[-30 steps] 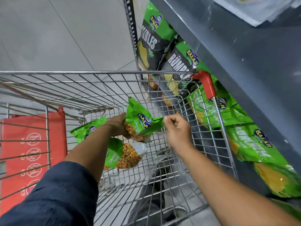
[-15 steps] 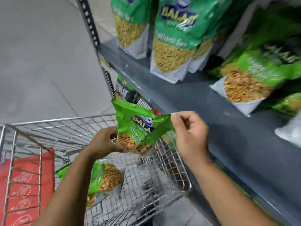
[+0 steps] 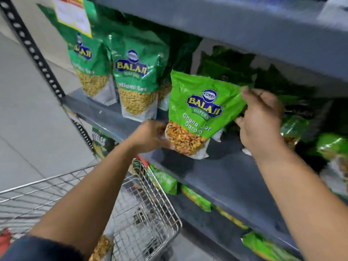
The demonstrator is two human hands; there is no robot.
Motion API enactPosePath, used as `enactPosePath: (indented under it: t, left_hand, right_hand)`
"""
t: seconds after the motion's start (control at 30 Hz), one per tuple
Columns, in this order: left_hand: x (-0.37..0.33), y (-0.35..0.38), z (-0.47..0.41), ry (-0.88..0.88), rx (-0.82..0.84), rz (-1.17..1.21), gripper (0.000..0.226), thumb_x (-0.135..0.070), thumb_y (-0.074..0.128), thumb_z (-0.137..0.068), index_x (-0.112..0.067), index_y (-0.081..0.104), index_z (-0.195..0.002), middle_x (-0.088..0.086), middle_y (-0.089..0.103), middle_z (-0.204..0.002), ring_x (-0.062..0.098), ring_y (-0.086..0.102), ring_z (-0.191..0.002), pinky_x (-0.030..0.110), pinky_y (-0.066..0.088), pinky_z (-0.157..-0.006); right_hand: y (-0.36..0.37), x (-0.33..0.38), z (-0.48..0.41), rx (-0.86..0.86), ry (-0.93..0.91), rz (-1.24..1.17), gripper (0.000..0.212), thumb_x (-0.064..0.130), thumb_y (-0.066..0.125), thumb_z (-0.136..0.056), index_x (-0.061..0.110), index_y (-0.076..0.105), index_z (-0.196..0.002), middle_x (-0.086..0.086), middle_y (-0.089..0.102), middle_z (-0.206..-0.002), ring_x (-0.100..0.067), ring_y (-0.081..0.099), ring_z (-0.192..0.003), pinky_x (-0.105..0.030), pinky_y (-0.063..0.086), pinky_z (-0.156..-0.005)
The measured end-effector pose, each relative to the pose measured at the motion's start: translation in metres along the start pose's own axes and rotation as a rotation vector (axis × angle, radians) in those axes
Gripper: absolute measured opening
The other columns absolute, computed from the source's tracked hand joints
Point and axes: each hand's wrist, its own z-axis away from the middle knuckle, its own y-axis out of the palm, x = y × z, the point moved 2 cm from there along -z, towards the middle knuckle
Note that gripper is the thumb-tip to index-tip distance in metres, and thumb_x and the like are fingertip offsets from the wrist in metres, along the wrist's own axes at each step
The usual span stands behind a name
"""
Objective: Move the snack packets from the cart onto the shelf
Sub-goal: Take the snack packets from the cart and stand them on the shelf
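A grey metal shelf (image 3: 216, 178) runs from far left to near right, stocked with green snack bags. A wire cart (image 3: 146, 219) sits low at near left, one packet (image 3: 101, 247) visible inside it. Held above the shelf board, upright, is a bright green snack packet (image 3: 199, 113). The left hand (image 3: 150, 136) pinches its lower left corner; the right hand (image 3: 261, 119) pinches its upper right corner, other fingers loosely curled. To do this well, lower the base flat onto bare board right of the standing bags (image 3: 135, 81), then release.
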Motion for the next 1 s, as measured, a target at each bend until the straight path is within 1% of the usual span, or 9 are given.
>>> enactPosePath:
  t: [0.13, 0.27, 0.4, 0.57, 0.67, 0.73, 0.8, 0.9, 1.0]
  left_hand:
    - [-0.005, 0.024, -0.038, -0.05, 0.02, -0.066, 0.049, -0.026, 0.087, -0.054, -0.007, 0.07, -0.096, 0.015, 0.075, -0.099, 0.015, 0.065, -0.091, 0.045, 0.054, -0.084]
    - [-0.009, 0.038, -0.055, 0.0, 0.052, -0.227, 0.047, -0.031, 0.086, -0.056, -0.015, 0.072, -0.098, 0.006, 0.076, -0.094, 0.006, 0.059, -0.087, 0.033, 0.051, -0.077]
    - [-0.011, 0.035, -0.064, 0.0, 0.061, -0.254, 0.05, -0.029, 0.086, -0.057, -0.014, 0.071, -0.102, 0.006, 0.075, -0.095, 0.009, 0.062, -0.089, 0.031, 0.05, -0.079]
    - [-0.006, 0.034, -0.067, -0.038, 0.108, -0.22, 0.046, -0.028, 0.087, -0.056, -0.01, 0.071, -0.095, 0.013, 0.074, -0.094, 0.015, 0.061, -0.08, 0.037, 0.052, -0.081]
    - [-0.002, 0.033, -0.068, -0.048, 0.124, -0.243, 0.036, -0.032, 0.088, -0.053, -0.016, 0.069, -0.08, -0.001, 0.069, -0.073, 0.003, 0.054, -0.062, 0.018, 0.045, -0.061]
    - [-0.003, 0.032, -0.066, -0.043, 0.119, -0.252, 0.03, -0.033, 0.088, -0.053, -0.024, 0.065, -0.071, -0.013, 0.06, -0.06, -0.011, 0.047, -0.049, 0.005, 0.036, -0.046]
    - [-0.002, 0.032, -0.062, -0.027, 0.104, -0.235, 0.029, -0.031, 0.087, -0.053, -0.028, 0.061, -0.064, -0.019, 0.054, -0.053, -0.015, 0.047, -0.043, 0.005, 0.035, -0.044]
    - [0.004, 0.035, -0.059, -0.019, 0.069, -0.235, 0.027, -0.029, 0.085, -0.057, -0.024, 0.062, -0.069, -0.019, 0.056, -0.058, -0.005, 0.048, -0.055, 0.006, 0.034, -0.048]
    - [0.007, 0.036, -0.057, 0.0, 0.048, -0.226, 0.025, -0.026, 0.084, -0.058, -0.025, 0.059, -0.065, -0.019, 0.049, -0.054, 0.0, 0.045, -0.055, 0.008, 0.034, -0.047]
  right_hand:
    - [-0.01, -0.001, -0.023, -0.089, -0.025, 0.157, 0.019, 0.029, 0.066, -0.071, 0.029, 0.063, -0.053, -0.001, 0.06, -0.07, -0.022, 0.056, -0.077, -0.047, 0.048, -0.075]
    - [-0.021, -0.013, -0.038, -0.096, -0.011, 0.312, 0.017, 0.034, 0.063, -0.073, 0.03, 0.061, -0.056, 0.001, 0.059, -0.069, -0.021, 0.053, -0.074, -0.04, 0.041, -0.07]
    - [-0.032, -0.01, -0.049, -0.069, -0.09, 0.501, 0.007, 0.031, 0.061, -0.078, 0.025, 0.062, -0.081, -0.011, 0.066, -0.092, -0.024, 0.058, -0.084, -0.039, 0.044, -0.075]
    - [-0.014, 0.013, -0.045, 0.314, -0.376, 1.175, 0.053, 0.07, 0.047, -0.073, 0.035, 0.056, -0.112, -0.002, 0.066, -0.113, -0.021, 0.061, -0.098, -0.027, 0.039, -0.078]
    - [0.011, 0.02, -0.044, 0.479, -0.403, 1.321, 0.049, 0.059, 0.05, -0.083, 0.027, 0.055, -0.119, -0.01, 0.064, -0.115, -0.024, 0.061, -0.092, -0.028, 0.041, -0.075]
    - [0.026, 0.023, -0.048, 0.53, -0.428, 1.292, 0.027, 0.045, 0.05, -0.089, 0.022, 0.064, -0.092, -0.009, 0.066, -0.089, -0.026, 0.06, -0.083, -0.031, 0.044, -0.071]
    - [0.036, 0.027, -0.053, 0.526, -0.485, 1.348, 0.031, 0.04, 0.049, -0.09, 0.019, 0.06, -0.071, -0.007, 0.059, -0.069, -0.025, 0.055, -0.072, -0.029, 0.037, -0.063]
    - [0.04, 0.024, -0.062, 0.443, -0.556, 1.386, 0.03, 0.035, 0.049, -0.092, 0.01, 0.065, -0.092, -0.02, 0.066, -0.088, -0.029, 0.058, -0.079, -0.03, 0.035, -0.065]
    - [0.038, 0.018, -0.064, 0.374, -0.585, 1.342, 0.03, 0.036, 0.05, -0.092, 0.01, 0.065, -0.095, -0.021, 0.067, -0.094, -0.033, 0.062, -0.085, -0.034, 0.043, -0.071]
